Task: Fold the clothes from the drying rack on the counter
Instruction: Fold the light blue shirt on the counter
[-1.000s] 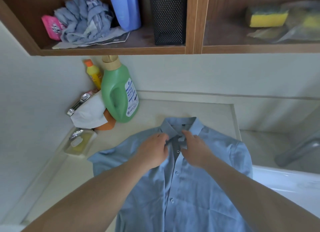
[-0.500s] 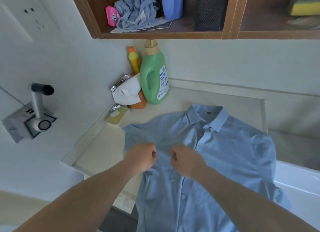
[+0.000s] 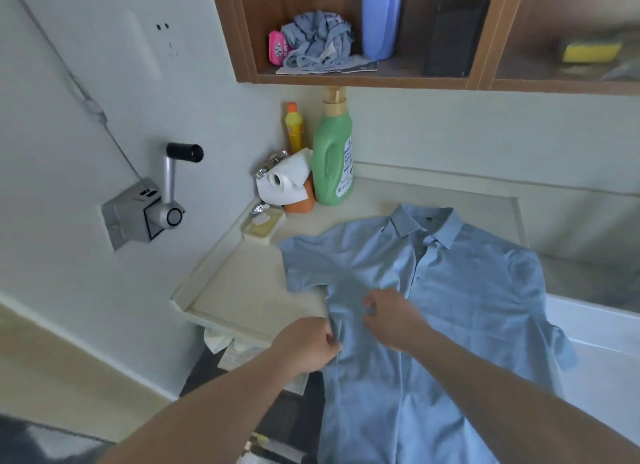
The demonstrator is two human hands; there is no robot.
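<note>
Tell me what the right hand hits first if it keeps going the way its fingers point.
The right hand points up-left across the blue shirt, so it would meet more shirt fabric first, likely the left sleeve. Beyond that is bare counter. Depth is unclear.

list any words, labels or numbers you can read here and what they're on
None reads clearly.
Green detergent bottle: its white label is printed, but too small to read.
Blue bottle on the shelf: pale lettering, blurred.
Pink packet: print too blurred.
Yellow bottle: label illegible.
</note>
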